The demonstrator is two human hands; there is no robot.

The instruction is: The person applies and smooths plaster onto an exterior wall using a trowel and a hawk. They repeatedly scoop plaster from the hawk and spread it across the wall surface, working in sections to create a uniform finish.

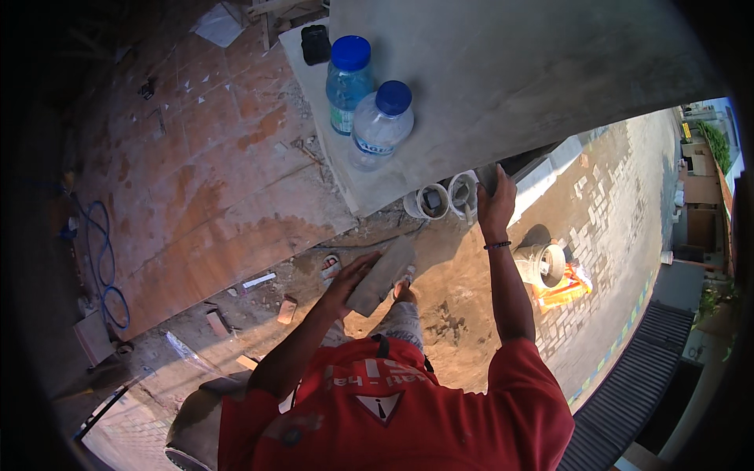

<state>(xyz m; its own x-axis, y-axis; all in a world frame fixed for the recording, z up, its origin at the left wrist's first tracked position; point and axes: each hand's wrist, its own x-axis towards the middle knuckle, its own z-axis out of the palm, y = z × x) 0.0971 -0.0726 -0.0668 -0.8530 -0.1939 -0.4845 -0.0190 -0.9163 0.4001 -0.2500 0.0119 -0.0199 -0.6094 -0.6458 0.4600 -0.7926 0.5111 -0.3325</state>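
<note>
My left hand [351, 276] holds a flat grey plastering float [382, 275], tilted, below the edge of a grey concrete ledge [503, 71]. My right hand [496, 200] is raised and grips the lower edge of that ledge. Two clear water bottles with blue caps [349, 82] [381, 125] stand on the ledge, with a small black object [316, 44] behind them. Two white pipe ends [430, 201] stick out just left of my right hand.
Reddish tiled floor [212, 157] lies below on the left with a blue hose [102, 259] and scraps. A bucket [540, 263] and an orange bag [561, 286] sit on sandy ground. A paved street [620, 204] lies to the right.
</note>
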